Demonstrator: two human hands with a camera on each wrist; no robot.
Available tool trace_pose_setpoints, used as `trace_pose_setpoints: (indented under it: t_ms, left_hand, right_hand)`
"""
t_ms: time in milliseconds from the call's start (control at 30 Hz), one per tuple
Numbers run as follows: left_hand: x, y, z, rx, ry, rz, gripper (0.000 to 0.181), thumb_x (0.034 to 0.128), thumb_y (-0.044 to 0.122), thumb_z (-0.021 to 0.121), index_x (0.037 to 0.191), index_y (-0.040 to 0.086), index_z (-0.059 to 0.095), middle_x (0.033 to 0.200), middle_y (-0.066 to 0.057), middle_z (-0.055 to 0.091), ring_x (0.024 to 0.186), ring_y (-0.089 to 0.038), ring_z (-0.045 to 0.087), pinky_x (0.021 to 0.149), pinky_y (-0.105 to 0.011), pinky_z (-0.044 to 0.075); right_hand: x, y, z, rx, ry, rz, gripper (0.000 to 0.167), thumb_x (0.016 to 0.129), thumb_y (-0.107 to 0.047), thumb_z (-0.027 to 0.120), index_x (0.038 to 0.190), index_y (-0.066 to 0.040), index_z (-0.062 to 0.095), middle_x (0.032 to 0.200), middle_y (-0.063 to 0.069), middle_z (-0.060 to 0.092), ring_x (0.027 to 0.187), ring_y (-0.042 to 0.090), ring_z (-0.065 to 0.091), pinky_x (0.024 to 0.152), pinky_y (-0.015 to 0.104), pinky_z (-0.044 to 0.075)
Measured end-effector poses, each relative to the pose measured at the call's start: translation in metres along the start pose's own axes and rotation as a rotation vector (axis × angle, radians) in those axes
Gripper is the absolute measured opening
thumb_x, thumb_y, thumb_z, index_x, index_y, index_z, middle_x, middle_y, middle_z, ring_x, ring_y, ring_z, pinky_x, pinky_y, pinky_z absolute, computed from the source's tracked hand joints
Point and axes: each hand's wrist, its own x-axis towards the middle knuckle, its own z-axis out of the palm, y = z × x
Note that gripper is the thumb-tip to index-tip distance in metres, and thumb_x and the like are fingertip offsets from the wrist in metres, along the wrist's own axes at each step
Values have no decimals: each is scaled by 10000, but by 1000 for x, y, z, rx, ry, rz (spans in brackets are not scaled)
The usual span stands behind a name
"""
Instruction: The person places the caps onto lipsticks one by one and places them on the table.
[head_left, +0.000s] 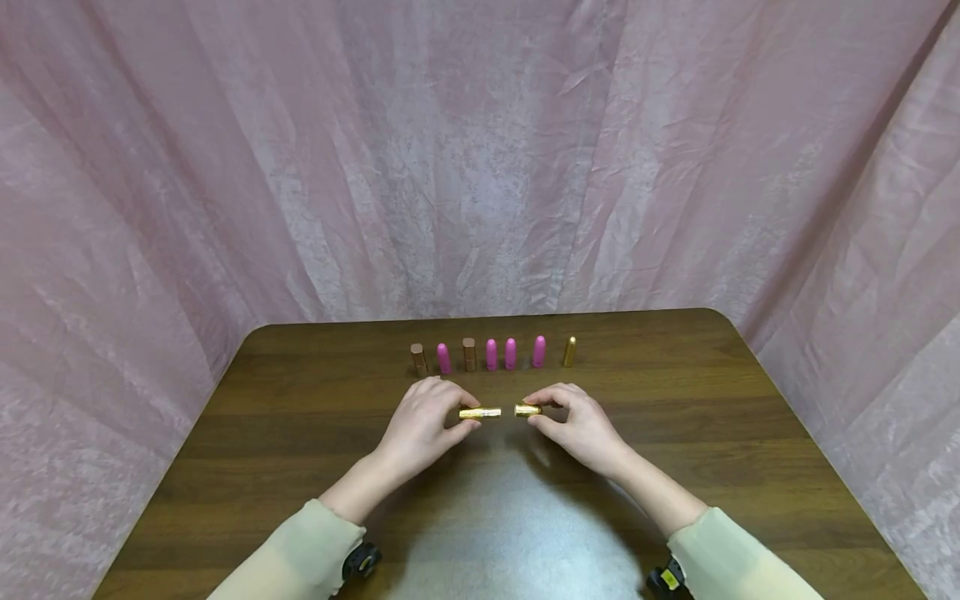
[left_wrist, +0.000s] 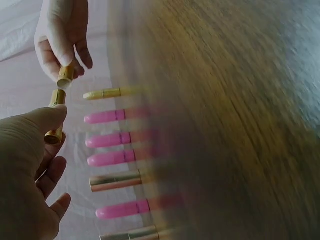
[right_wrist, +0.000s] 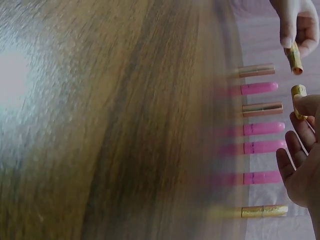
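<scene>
Between thumb and fingers, my left hand [head_left: 426,421] pinches the gold lipstick tube [head_left: 483,412], which lies level over the table. A reddish tip shows at the end of this lipstick tube [right_wrist: 295,60] in the right wrist view. My right hand [head_left: 581,423] pinches a short gold lipstick cap [head_left: 527,410]. Cap and tube point end to end, with a small gap between them. The remaining fingers of the right hand [right_wrist: 305,170] spread loosely away from the cap.
Behind the hands a row of upright tubes stands on the wooden table [head_left: 300,433]: two copper tubes [head_left: 469,355], several pink tubes [head_left: 510,354] and a slim gold tube [head_left: 569,352] at the right end. Pink curtains [head_left: 480,167] hang beyond the table's far edge.
</scene>
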Motion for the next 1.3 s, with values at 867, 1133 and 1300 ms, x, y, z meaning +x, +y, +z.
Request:
trace_pose_setpoints:
  t_ms: [867, 1133, 1300]
  left_hand:
    - [8, 12, 15, -20, -3, 53, 188, 885, 317, 824, 1034, 235, 743, 1018, 120, 713, 1069, -143, 617, 1098, -416, 386]
    - [9, 14, 17, -38, -7, 50, 181, 887, 290, 824, 1032, 211, 750, 1001, 105, 716, 1065, -150, 629, 1105, -435, 398]
    - [9, 16, 19, -44, -1, 47, 186, 872, 292, 838, 1017, 213, 755, 971, 125, 701, 1006, -124, 609, 1025, -394, 442]
  right_hand:
    - [2, -6, 12, -34, -24, -88, 248, 886, -198, 826, 1091, -315, 750, 1068, -218, 669, 1091, 66, 567, 945, 435, 471]
    - [1, -6, 14, -49, -15, -104, 242, 890, -188, 822, 1092, -303, 755, 1053, -217, 669, 1065, 51, 573, 929, 407, 489]
    - [-1, -5, 15, -57, -13, -109, 229, 888, -181, 822, 1090, -272, 764, 1037, -203, 672, 1049, 49, 574, 914, 395, 491]
